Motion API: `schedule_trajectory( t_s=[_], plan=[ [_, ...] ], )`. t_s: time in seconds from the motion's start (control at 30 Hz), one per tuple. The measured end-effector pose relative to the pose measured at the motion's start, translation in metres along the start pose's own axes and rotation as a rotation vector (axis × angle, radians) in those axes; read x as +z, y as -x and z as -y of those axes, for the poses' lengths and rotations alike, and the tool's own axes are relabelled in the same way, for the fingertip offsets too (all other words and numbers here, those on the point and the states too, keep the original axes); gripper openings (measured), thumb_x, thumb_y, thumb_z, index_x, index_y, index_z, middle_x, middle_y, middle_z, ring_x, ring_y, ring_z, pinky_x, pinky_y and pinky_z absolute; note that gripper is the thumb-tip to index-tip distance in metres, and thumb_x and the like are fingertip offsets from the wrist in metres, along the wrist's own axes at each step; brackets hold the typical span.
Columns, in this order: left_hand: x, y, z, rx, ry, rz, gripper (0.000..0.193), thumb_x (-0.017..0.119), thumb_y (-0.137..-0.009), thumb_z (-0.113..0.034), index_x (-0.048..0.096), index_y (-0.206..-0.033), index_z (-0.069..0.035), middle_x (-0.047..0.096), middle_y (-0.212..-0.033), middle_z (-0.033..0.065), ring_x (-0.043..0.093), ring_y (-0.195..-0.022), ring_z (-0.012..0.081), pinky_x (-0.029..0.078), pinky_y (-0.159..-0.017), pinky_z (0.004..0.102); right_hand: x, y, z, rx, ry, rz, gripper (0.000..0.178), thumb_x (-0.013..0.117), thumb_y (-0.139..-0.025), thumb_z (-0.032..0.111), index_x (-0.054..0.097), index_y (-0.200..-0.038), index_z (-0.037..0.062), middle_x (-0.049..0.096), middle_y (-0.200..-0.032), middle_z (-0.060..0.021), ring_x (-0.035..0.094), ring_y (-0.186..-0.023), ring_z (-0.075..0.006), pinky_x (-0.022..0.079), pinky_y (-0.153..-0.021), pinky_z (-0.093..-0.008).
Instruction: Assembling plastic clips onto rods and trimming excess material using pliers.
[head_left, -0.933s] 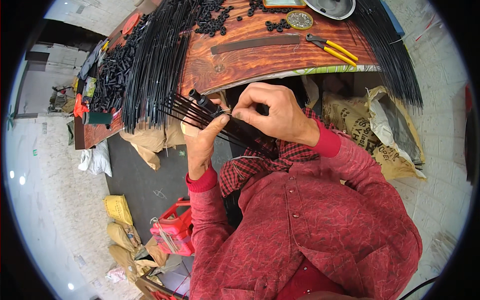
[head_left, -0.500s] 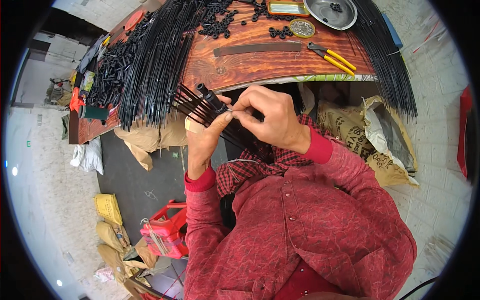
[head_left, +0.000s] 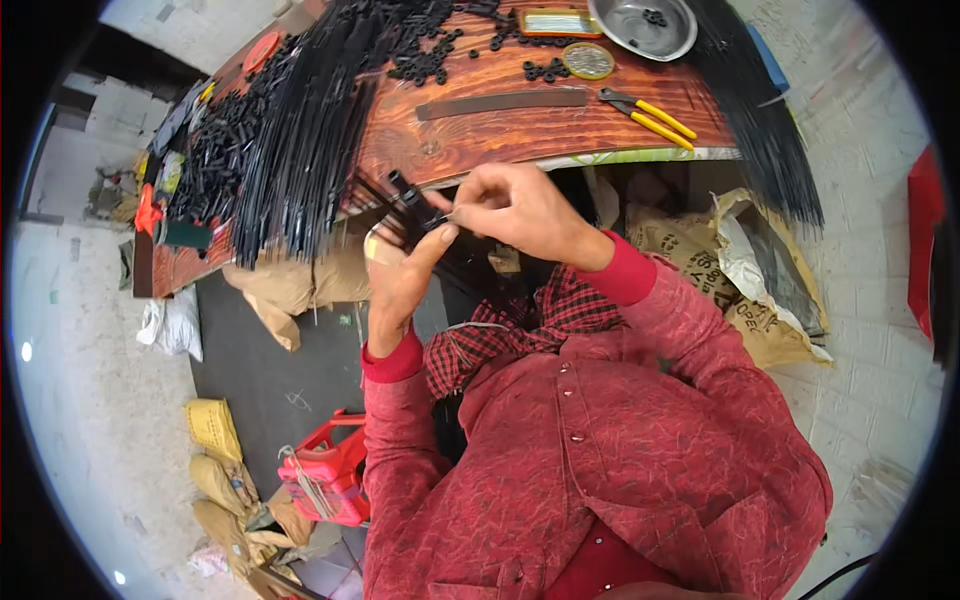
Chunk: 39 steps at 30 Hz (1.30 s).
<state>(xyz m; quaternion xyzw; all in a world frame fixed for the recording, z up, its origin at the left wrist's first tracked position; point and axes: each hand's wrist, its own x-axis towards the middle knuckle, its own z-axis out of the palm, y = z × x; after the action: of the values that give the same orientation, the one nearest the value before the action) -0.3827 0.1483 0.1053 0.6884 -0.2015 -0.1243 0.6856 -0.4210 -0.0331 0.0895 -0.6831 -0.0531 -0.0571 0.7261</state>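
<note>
My left hand [head_left: 398,285] is closed around a black tubular plastic fitting [head_left: 409,196] and the ends of several thin black rods [head_left: 374,196]. The fitting points up and to the left, and its open end shows. A bandage-like tan strip [head_left: 384,250] is on this hand. My right hand [head_left: 520,210] pinches a thin piece of wire [head_left: 448,217] close against the fitting, beside my left thumb. The rods run down under my hands toward my lap, partly hidden and blurred.
The wooden table [head_left: 470,135] ahead bears a bundle of black rods [head_left: 300,150], a dark flat strip [head_left: 500,103], yellow-handled cutters [head_left: 655,120], a round dish [head_left: 588,61] and a metal bowl [head_left: 645,30]. A sack [head_left: 745,280] stands at right, a red stool [head_left: 325,465] at left.
The whole view has shifted slightly. My right hand has moved a little up and left relative to the fitting, still pinching the wire. My left hand keeps its hold.
</note>
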Motion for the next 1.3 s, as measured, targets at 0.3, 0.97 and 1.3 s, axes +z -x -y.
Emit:
schedule_trajectory(
  t_s=[0.3, 0.97, 1.3],
  plan=[
    [0.003, 0.003, -0.001, 0.045, 0.025, -0.020, 0.024, 0.069, -0.080, 0.002, 0.063, -0.103, -0.001, 0.063, -0.093, 0.0029, 0.059, -0.087, 0.0119, 0.047, -0.081, 0.0267, -0.037, -0.004, -0.010, -0.116, 0.096, 0.077, 0.022, 0.069, -0.083, 0.020, 0.068, -0.088, -0.0010, 0.069, -0.079, -0.0073, 0.063, -0.071, -0.0128, 0.050, -0.067, -0.0283],
    [-0.009, -0.008, 0.003, -0.090, 0.021, 0.049, 0.031, 0.076, -0.080, -0.005, 0.068, -0.110, -0.001, 0.067, -0.092, 0.0004, 0.061, -0.086, 0.0089, 0.049, -0.080, 0.0251, -0.193, 0.034, -0.024, 0.404, 0.345, -0.302, 0.028, 0.063, -0.090, 0.031, 0.062, -0.100, 0.0050, 0.060, -0.076, -0.0013, 0.060, -0.061, -0.0127, 0.049, -0.054, -0.0258],
    [0.010, 0.002, -0.003, -0.013, -0.051, -0.005, 0.023, 0.076, -0.080, -0.005, 0.070, -0.103, -0.002, 0.067, -0.087, -0.0010, 0.059, -0.081, 0.0078, 0.048, -0.075, 0.0249, -0.084, 0.027, 0.066, -0.263, 1.022, 0.338, 0.017, 0.069, -0.085, 0.017, 0.066, -0.093, 0.0021, 0.067, -0.086, -0.0076, 0.065, -0.072, -0.0253, 0.052, -0.064, -0.0340]
  ],
)
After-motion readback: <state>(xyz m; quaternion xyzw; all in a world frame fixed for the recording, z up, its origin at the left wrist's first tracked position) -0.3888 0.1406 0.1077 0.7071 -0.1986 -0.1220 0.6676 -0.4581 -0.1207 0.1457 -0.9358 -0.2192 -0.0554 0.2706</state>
